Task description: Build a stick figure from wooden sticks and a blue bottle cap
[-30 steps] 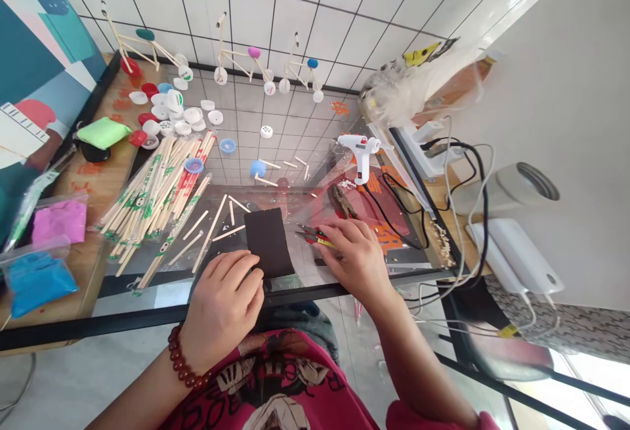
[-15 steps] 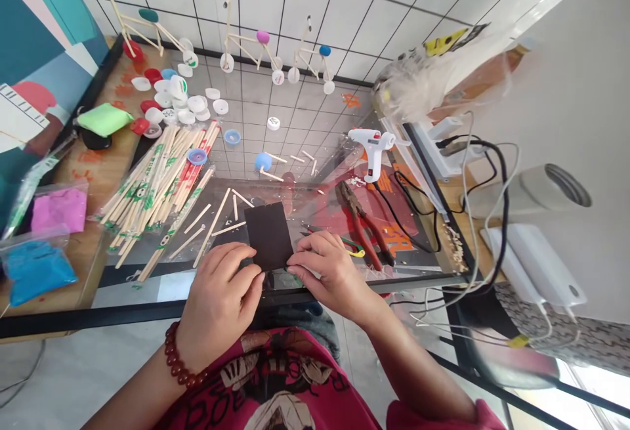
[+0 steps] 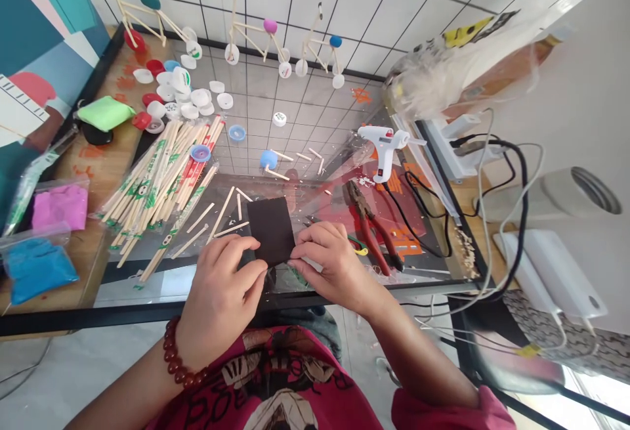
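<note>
A small black rectangular sheet is held just above the table's near edge. My right hand pinches its lower right corner between thumb and fingers. At its lower left, my left hand has thumb and index finger slightly apart, close to the sheet's edge. Left of the sheet lie several short pale sticks. Red-handled pliers rest to the right of my right hand, with a yellow and green tool between them.
Wrapped chopsticks and bottle caps cover the left side. A white glue gun with a black cable stands at the right. Stick-and-cap models line the back. Blue and pink bags lie far left.
My left thumb and index finger have parted slightly at the black sheet's lower left. My right hand keeps its pinch. The camera view has shifted a little, moving the table items in the picture.
</note>
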Demonstrator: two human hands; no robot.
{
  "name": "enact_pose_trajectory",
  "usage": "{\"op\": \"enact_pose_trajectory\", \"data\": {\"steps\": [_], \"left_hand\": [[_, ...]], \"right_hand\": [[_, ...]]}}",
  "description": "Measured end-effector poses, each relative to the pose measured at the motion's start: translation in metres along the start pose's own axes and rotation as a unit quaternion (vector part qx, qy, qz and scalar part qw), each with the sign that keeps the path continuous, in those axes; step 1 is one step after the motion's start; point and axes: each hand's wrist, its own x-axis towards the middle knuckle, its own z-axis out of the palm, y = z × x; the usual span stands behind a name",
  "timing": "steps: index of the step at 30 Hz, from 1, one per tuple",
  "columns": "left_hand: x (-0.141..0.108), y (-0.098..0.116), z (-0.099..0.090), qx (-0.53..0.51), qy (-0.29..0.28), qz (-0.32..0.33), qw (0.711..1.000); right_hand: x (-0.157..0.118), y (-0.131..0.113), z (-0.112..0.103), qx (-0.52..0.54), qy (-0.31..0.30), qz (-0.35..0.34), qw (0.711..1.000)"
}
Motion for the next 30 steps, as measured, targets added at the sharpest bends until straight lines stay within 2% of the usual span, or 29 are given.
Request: {"op": "enact_pose_trajectory", "data": {"steps": [2, 5, 6, 8, 10, 13, 16, 18, 19, 21, 23, 26, 28, 30], "left_hand": [[0.014, -0.004, -0.012, 0.044, 0.018, 0.061, 0.997], [0.036, -0.010, -0.034, 0.088, 0.052, 0.172, 0.980], [0.042, -0.011, -0.039, 0.081, 0.046, 0.193, 0.977], [0.051, -0.015, -0.045, 0.062, 0.030, 0.188, 0.980], [0.057, -0.021, -0.044, 0.058, 0.007, 0.165, 0.985], [0.072, -0.038, -0.037, 0.082, -0.004, 0.148, 0.986], [0.101, -0.061, -0.030, 0.059, 0.013, 0.092, 0.994], [0.124, -0.075, -0.025, 0.019, 0.010, 0.052, 0.998], [0.134, -0.081, -0.022, 0.000, 0.003, 0.037, 0.999], [0.149, -0.091, -0.016, -0.037, -0.016, 0.013, 0.999], [0.155, -0.098, -0.010, -0.071, -0.035, -0.004, 0.997], [0.156, -0.104, -0.001, -0.097, -0.047, -0.020, 0.994], [0.156, -0.106, 0.001, -0.106, -0.059, -0.020, 0.992], [0.158, -0.107, 0.001, -0.113, -0.080, -0.015, 0.990]], "right_hand": [[0.009, 0.001, -0.005, -0.045, 0.053, -0.058, 0.996], [0.021, 0.001, -0.018, -0.126, 0.100, -0.176, 0.971], [0.024, 0.001, -0.023, -0.148, 0.107, -0.212, 0.960], [0.025, 0.003, -0.033, -0.172, 0.137, -0.245, 0.944], [0.022, 0.008, -0.042, -0.161, 0.193, -0.224, 0.942], [0.016, 0.023, -0.047, -0.092, 0.307, -0.135, 0.938], [0.017, 0.042, -0.044, 0.056, 0.407, -0.030, 0.911], [0.018, 0.053, -0.040, 0.176, 0.428, 0.005, 0.887], [0.019, 0.056, -0.039, 0.234, 0.409, 0.002, 0.882], [0.018, 0.058, -0.038, 0.327, 0.307, -0.033, 0.893], [0.016, 0.052, -0.037, 0.340, 0.202, -0.073, 0.916], [0.013, 0.031, -0.034, 0.170, 0.147, -0.156, 0.962], [0.015, 0.017, -0.032, 0.050, 0.051, -0.212, 0.975], [0.021, 0.011, -0.032, 0.038, -0.014, -0.204, 0.978]]}}
